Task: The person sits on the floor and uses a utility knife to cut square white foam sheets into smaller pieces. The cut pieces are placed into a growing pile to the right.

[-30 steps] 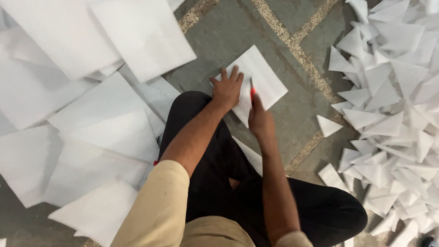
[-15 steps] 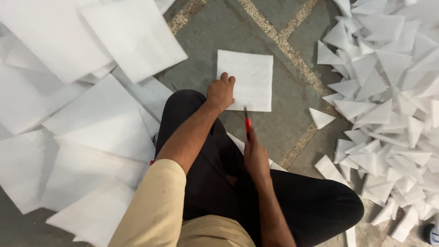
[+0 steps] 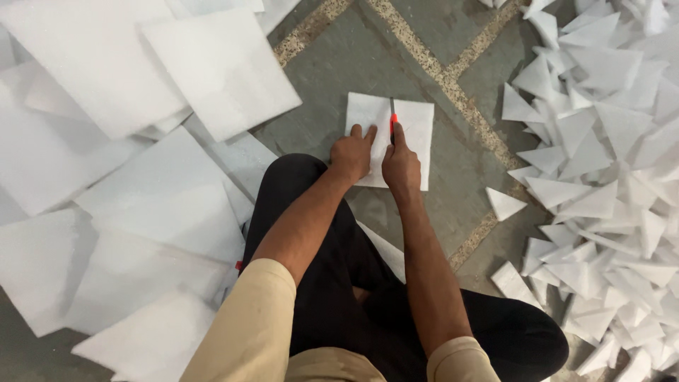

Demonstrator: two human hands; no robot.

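Now that the small white foam square (image 3: pixel 414 141) is held flat by the left hand (image 3: pixel 351 152), the red cutter (image 3: pixel 393 122), gripped in the right hand (image 3: pixel 400 164), has been brought onto it.

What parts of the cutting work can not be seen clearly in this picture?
- Head view: the near edge of the small white square sheet is hidden under the left hand and right hand.
- The red-handled knife: its grip is covered by the right fingers; the blade is too thin to judge.
- The triangle pile is cut off by the right edge.
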